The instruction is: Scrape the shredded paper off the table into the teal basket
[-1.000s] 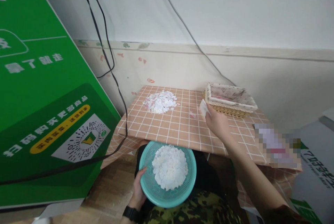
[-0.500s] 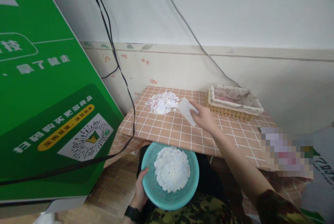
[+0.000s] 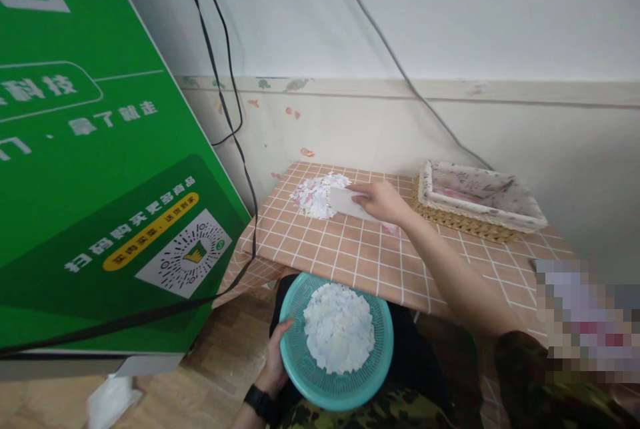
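Observation:
On my lap sits a teal plastic strainer basket (image 3: 383, 349), with a heap of small white paper scraps (image 3: 339, 329) inside. My left hand (image 3: 277, 356) grips its left rim, thumb over the edge. Over the table, my right hand (image 3: 377, 201) holds a flat whitish card (image 3: 349, 202) between thumb and fingers. The card's left end meets a pile of white and pinkish paper scraps (image 3: 317, 194) on the tablecloth. A small pinkish piece (image 3: 389, 227) shows under the right hand.
A brown checked tablecloth (image 3: 325, 249) covers the table against the wall. At the back right stands a wicker basket (image 3: 475, 229) with a patterned lining. A large green sign panel (image 3: 115, 169) is at the left, with a black cable (image 3: 254, 216) hanging before it. Something pixelated lies at the right.
My right hand has moved left with the card, which now touches the scrap pile and lies more level. The view has shifted slightly left. My left hand keeps its hold on the strainer basket.

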The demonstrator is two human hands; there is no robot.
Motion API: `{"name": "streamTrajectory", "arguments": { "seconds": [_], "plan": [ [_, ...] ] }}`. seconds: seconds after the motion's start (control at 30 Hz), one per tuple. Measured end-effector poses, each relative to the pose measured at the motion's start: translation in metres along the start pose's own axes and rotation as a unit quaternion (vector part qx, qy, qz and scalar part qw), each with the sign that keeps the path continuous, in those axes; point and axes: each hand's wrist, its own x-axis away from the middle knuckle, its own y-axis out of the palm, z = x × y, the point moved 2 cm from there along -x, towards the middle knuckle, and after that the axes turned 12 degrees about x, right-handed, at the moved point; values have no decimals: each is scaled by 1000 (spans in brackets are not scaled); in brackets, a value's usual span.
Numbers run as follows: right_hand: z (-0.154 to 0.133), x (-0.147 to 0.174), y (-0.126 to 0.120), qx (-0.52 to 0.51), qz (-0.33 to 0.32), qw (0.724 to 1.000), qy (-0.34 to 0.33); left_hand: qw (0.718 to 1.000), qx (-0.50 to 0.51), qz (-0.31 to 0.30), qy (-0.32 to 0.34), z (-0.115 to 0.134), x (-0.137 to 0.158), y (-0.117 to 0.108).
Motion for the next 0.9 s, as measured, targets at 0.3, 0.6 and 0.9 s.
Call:
{"name": "streamTrajectory", "arguments": {
  "seconds": [0.3, 0.6, 0.9],
  "plan": [
    [12, -21, 4, -6, -23, 998, -49, 1000, -8, 16, -2, 1, 3, 5],
    [-3, -24, 17, -84, 1, 996, -43, 1000, -15, -15, -15, -11, 3, 10],
    [-14, -24, 21, -109, -27, 991, -69, 998, -20, -45, -33, -16, 5, 19]
  ]
}}
